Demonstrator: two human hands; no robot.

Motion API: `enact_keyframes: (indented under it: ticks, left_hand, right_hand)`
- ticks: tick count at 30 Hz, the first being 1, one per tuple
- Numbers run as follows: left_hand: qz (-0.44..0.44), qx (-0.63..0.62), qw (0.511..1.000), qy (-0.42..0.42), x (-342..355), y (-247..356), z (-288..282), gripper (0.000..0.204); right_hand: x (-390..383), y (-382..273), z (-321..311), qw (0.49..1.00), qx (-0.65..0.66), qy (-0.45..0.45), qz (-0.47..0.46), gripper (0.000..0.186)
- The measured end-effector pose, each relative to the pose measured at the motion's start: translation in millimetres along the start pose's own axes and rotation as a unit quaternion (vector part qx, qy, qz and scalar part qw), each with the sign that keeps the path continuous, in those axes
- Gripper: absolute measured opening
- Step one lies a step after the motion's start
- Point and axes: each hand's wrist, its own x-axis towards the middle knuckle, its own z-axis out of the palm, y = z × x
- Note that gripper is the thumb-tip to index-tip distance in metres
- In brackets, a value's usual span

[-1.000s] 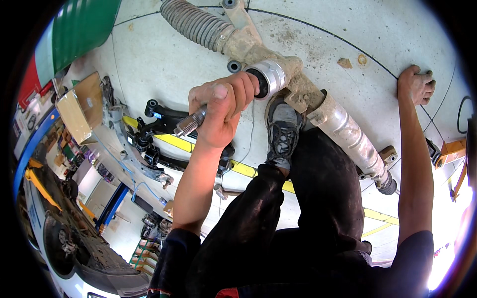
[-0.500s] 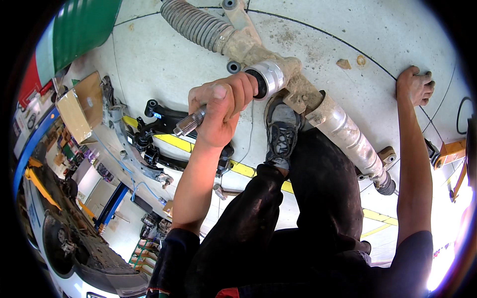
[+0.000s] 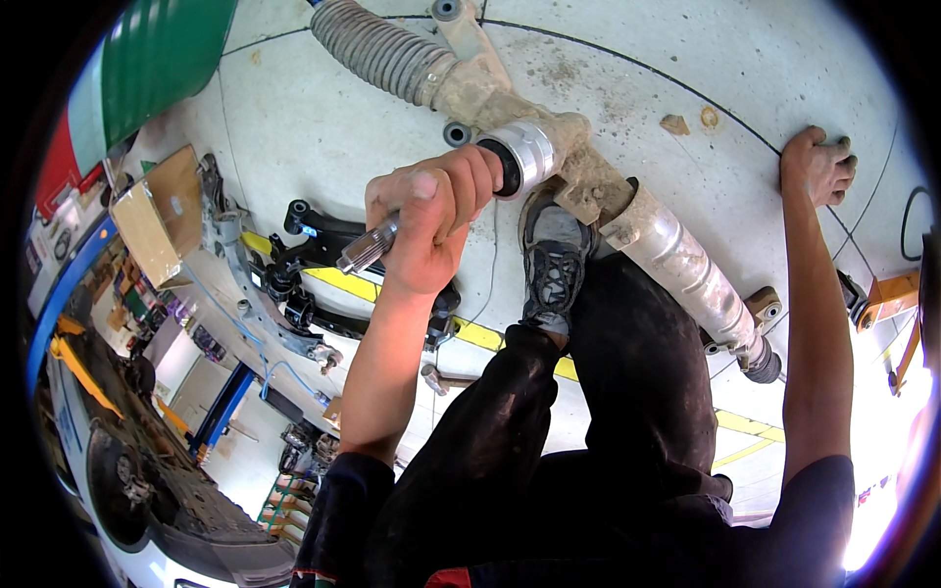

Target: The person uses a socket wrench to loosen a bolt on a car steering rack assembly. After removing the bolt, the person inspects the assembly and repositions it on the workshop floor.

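Note:
My left hand [image 3: 431, 201] is closed round the steel shaft of a dirty steering rack [image 3: 573, 157]. The shaft's splined end [image 3: 365, 250] pokes out below my fingers, and its other end enters a silver housing [image 3: 534, 152] with a black seal, right beside my knuckles. A ribbed bellows [image 3: 377, 54] runs to the upper left, a metal tube [image 3: 671, 260] down to the right. My grey shoe [image 3: 554, 265] is under the rack's middle. My right hand [image 3: 818, 167] rests on the pale floor [image 3: 745, 78], fingers bent and slightly apart, holding nothing.
Black suspension arms [image 3: 333, 235], a grey metal part [image 3: 255, 318], cardboard [image 3: 147, 230] and a hammer [image 3: 441, 380] lie on the left. A green panel [image 3: 157, 69] is at the upper left, a car [image 3: 137, 490] at the lower left, an orange metal piece [image 3: 887, 294] at the right.
The rack and my left hand on its shaft have shifted very slightly up and to the left. My right hand stays on the floor, very slightly shifted.

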Motion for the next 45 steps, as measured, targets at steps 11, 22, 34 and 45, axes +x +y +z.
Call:
enact_keyframes:
  ticks: [11,22,34,45]
  left_hand:
    - [-0.003,0.003,1.0,-0.001,-2,-1,-1,0.04]
    - [-0.022,-0.021,0.997,0.065,-9,4,10,0.039]
    - [-0.029,0.003,1.0,-0.004,24,11,13,0.036]
    - [0.049,0.01,0.995,-0.082,50,-21,-2,0.032]
  right_hand:
    - [-1,-1,-1,1.0,0.005,-0.003,-0.005,0.064]
    - [2,2,-1,1.0,0.002,0.014,-0.014,0.063]
    - [-2,-5,-7,0.999,-0.018,-0.013,-0.026,0.062]
    - [-1,4,-5,0.999,-0.021,-0.045,-0.016,0.063]
